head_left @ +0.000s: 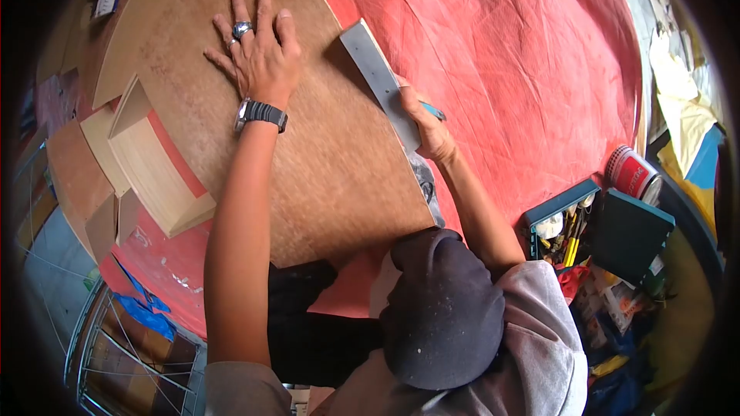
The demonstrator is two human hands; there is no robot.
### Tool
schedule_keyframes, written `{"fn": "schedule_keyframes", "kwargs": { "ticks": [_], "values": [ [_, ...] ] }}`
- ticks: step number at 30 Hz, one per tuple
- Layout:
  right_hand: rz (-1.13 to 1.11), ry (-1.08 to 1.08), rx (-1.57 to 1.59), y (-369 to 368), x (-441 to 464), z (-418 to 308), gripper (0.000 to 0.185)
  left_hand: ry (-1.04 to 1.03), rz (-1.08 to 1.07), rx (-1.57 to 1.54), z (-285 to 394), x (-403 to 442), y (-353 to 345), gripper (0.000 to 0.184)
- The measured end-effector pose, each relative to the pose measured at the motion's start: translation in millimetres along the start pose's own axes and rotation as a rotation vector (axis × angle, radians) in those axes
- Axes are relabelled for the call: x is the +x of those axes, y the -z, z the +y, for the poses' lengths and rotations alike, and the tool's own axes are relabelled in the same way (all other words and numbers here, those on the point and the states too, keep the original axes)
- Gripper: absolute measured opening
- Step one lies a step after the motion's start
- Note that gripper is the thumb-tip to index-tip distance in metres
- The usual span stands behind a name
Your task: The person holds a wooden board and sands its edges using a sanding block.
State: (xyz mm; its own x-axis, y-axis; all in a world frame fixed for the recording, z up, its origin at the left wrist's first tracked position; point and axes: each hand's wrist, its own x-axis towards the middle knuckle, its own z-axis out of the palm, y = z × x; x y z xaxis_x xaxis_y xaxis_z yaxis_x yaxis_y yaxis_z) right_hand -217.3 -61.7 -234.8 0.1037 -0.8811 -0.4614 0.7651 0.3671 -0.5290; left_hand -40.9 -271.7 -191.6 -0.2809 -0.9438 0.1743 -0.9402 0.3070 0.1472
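A large brown wooden board lies over a red cloth. My left hand rests flat on the board near its upper part, fingers spread, with rings and a black wristwatch. At the board's right edge, my right hand is wrapped round a flat grey block, its thumb on the face. The block runs along the edge, partly over the red cloth. A small blue-green piece shows beside the right hand; what it belongs to is hidden.
Light wooden box parts stand at the left. The red cloth spreads to the right. An open toolbox and a red-and-white can are at the lower right. A capped head shows at the bottom.
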Motion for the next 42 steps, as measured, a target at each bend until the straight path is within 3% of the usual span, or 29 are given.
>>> {"fn": "schedule_keyframes", "kwargs": {
  "ticks": [4,6,10,11,15,17,19,23,29,32,33,35,37,42],
  "values": [
    [0.172,-0.186,0.061,13,-42,22,0.058,-0.004,-0.002,0.002,4,1,2,0.058],
    [0.183,-0.154,0.011,42,-84,52,0.049,-0.005,0.010,0.019,1,0,0,0.058],
    [0.221,-0.243,0.185,11,-140,34,0.066,-0.004,0.008,0.012,1,0,-1,0.059],
    [0.179,-0.260,0.160,22,-140,40,0.075,-0.004,0.008,0.014,0,-1,-2,0.059],
    [0.150,-0.049,-0.132,20,-24,25,0.052,0.011,-0.040,0.002,3,-1,5,0.058],
    [-0.016,0.000,-0.084,-17,59,-27,0.047,0.012,-0.040,0.013,1,0,3,0.057],
    [0.031,0.027,0.097,-35,96,-34,0.041,0.003,-0.045,0.019,1,-1,2,0.058],
    [0.051,-0.030,0.048,-6,61,-6,0.034,0.004,-0.037,0.010,1,1,4,0.058],
    [0.158,-0.164,0.027,20,-98,34,0.054,0.008,-0.050,0.021,1,-1,5,0.058],
    [0.149,-0.120,-0.048,35,-91,49,0.055,0.000,-0.037,0.026,3,2,1,0.058],
    [0.231,-0.155,-0.031,6,-69,21,0.050,-0.003,-0.034,0.034,0,1,1,0.058],
    [0.121,-0.176,-0.046,9,-1,8,0.043,-0.004,-0.035,0.017,-1,-1,1,0.058],
    [0.096,-0.037,-0.052,-25,47,-29,0.040,-0.008,-0.035,0.023,2,1,3,0.057],
    [0.114,-0.131,-0.001,-19,9,-19,0.039,-0.003,-0.019,0.028,1,0,2,0.059]
  ]
}}
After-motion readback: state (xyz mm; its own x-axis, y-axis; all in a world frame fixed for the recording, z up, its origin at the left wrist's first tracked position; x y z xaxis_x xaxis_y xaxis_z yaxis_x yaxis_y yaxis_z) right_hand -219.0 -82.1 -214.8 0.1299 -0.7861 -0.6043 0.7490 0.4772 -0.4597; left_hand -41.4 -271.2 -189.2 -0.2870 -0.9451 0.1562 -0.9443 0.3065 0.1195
